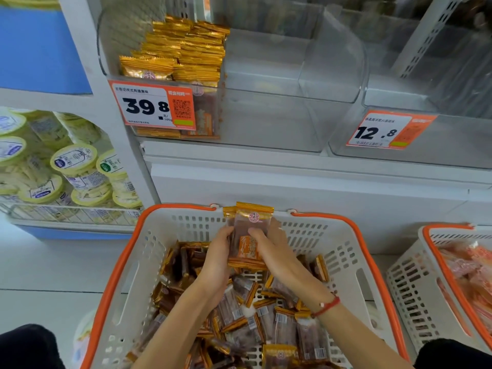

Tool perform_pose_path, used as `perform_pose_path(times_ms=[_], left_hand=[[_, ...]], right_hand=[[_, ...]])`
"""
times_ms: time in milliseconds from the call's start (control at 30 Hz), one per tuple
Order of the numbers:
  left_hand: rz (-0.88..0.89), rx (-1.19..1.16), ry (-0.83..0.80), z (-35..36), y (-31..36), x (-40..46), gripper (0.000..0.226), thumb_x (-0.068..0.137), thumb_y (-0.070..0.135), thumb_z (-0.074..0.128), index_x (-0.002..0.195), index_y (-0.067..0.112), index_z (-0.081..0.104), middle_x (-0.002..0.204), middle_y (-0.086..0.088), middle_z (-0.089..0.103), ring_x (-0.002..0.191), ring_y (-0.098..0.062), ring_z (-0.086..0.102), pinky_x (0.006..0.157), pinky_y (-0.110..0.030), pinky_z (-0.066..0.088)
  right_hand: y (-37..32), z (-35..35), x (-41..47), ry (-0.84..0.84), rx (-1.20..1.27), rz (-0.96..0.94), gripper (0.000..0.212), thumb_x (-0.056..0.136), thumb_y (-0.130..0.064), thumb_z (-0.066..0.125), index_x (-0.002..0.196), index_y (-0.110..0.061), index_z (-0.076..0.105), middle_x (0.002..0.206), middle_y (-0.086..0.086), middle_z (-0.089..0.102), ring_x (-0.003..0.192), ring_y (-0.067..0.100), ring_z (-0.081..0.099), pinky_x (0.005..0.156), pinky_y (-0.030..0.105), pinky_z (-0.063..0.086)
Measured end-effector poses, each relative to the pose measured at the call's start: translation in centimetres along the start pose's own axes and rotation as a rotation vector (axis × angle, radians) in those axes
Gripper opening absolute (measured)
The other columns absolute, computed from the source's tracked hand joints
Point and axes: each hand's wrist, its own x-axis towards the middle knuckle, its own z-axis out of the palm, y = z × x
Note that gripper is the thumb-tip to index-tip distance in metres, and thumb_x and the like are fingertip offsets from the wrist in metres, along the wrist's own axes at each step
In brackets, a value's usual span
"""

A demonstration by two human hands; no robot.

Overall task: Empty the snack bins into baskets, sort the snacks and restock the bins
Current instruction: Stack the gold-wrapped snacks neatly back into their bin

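Observation:
A small stack of gold-edged snack packets (249, 230) is held upright between both hands above the white basket with orange rim (149, 251). My left hand (217, 258) grips the stack's left side and my right hand (269, 251) grips its right side, thumb on the front. The basket below holds several loose packets of the same kind (266, 315). On the shelf above, a clear bin (202, 115) carries neat rows of gold packets (183, 49) in its left part, behind a 39.8 price tag (154, 105).
A second clear bin (426, 139) with a 12.8 tag (386, 131) stands at the right. Another white and orange basket (415, 283) with pinkish packets sits at the right edge. Tubs of snacks (74, 166) fill a wire shelf at the left. White floor lies on the left.

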Motion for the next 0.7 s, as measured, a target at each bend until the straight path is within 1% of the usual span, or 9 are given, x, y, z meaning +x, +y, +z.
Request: perform_pose_path(times_ms=[67, 167, 267, 333, 400, 467, 500, 600, 700], left_hand=[[0.063, 0.001, -0.054, 0.5, 1.0, -0.7, 0.045, 0.101, 0.048, 0.036, 0.133, 0.023, 0.056, 0.12, -0.007, 0.068, 0.112, -0.023, 0.064, 0.102, -0.048, 0.047], [0.193, 0.038, -0.07, 1.0, 2.8, -1.7, 0.049, 0.084, 0.058, 0.06, 0.129, 0.039, 0.05, 0.132, 0.001, 0.059, 0.122, -0.016, 0.055, 0.106, -0.041, 0.042], [0.444, 0.095, -0.018, 1.7, 5.4, -2.8, 0.022, 0.094, 0.042, 0.054, 0.116, 0.047, 0.052, 0.122, 0.012, 0.059, 0.121, -0.009, 0.053, 0.102, -0.031, 0.042], [0.636, 0.209, 0.057, 1.9, 7.9, -3.7, 0.023, 0.088, 0.055, 0.048, 0.108, 0.064, 0.049, 0.121, 0.027, 0.05, 0.126, 0.001, 0.041, 0.104, -0.025, 0.034], [0.768, 0.317, 0.086, 2.1, 10.4, -4.4, 0.026, 0.089, 0.065, 0.039, 0.114, 0.071, 0.037, 0.128, 0.043, 0.032, 0.131, 0.018, 0.018, 0.11, -0.019, 0.019], [0.824, 0.425, 0.098, 2.2, 13.4, -4.8, 0.031, 0.093, 0.067, 0.03, 0.123, 0.064, 0.025, 0.125, 0.055, 0.008, 0.12, 0.036, -0.004, 0.108, -0.011, 0.004], [0.872, 0.511, 0.112, 2.2, 15.0, -4.9, 0.033, 0.092, 0.069, 0.028, 0.125, 0.062, 0.024, 0.124, 0.057, 0.002, 0.117, 0.037, -0.008, 0.105, -0.008, 0.0], [1.077, 0.703, 0.239, 1.4, 18.8, -3.6, 0.057, 0.087, 0.072, 0.017, 0.139, 0.051, 0.029, 0.146, 0.04, 0.013, 0.137, 0.017, 0.002, 0.112, -0.014, 0.003], [1.171, 0.921, 0.513, -1.2, 21.4, -0.6, 0.06, 0.095, 0.058, 0.021, 0.143, 0.028, 0.043, 0.147, 0.016, 0.036, 0.137, -0.003, 0.026, 0.111, -0.024, 0.019]], right_hand=[[-1.2, -0.5, -0.1, -0.049, 0.045, 0.009, 0.018, 0.097, -0.029, 0.044, 0.115, -0.027, 0.041, 0.109, -0.007, 0.045, 0.104, 0.008, 0.05, 0.079, 0.023, 0.042], [-4.0, -2.1, -0.6, -0.163, 0.159, -0.033, 0.027, 0.098, -0.013, 0.047, 0.121, -0.022, 0.036, 0.105, -0.014, 0.053, 0.095, -0.006, 0.059, 0.064, 0.007, 0.045], [-7.4, -3.7, -1.5, -0.232, 0.166, -0.162, 0.034, 0.098, -0.013, 0.05, 0.127, -0.026, 0.038, 0.116, -0.013, 0.056, 0.102, -0.011, 0.056, 0.077, 0.006, 0.045], [-9.9, -4.7, -2.1, -0.205, 0.115, -0.285, 0.03, 0.099, -0.018, 0.05, 0.126, -0.029, 0.041, 0.118, -0.014, 0.057, 0.103, -0.012, 0.055, 0.086, 0.009, 0.044], [-12.4, -5.5, -2.5, -0.136, 0.113, -0.421, 0.033, 0.097, -0.025, 0.056, 0.126, -0.031, 0.043, 0.116, -0.016, 0.061, 0.109, -0.005, 0.056, 0.093, 0.017, 0.046], [-15.0, -6.3, -2.5, -0.069, 0.167, -0.506, 0.039, 0.09, -0.032, 0.063, 0.124, -0.031, 0.045, 0.111, -0.019, 0.064, 0.109, -0.001, 0.058, 0.093, 0.022, 0.048], [-16.1, -6.8, -2.1, -0.048, 0.202, -0.524, 0.039, 0.087, -0.031, 0.064, 0.122, -0.031, 0.047, 0.11, -0.019, 0.064, 0.107, -0.001, 0.06, 0.09, 0.022, 0.05], [-19.1, -8.8, 0.6, 0.03, 0.31, -0.502, 0.035, 0.083, -0.029, 0.07, 0.115, -0.03, 0.054, 0.105, -0.012, 0.068, 0.093, 0.002, 0.067, 0.079, 0.02, 0.054], [-21.5, -11.3, 5.4, 0.168, 0.37, -0.415, 0.057, 0.067, -0.036, 0.073, 0.119, -0.019, 0.057, 0.103, -0.001, 0.071, 0.085, 0.01, 0.07, 0.081, 0.03, 0.053]])
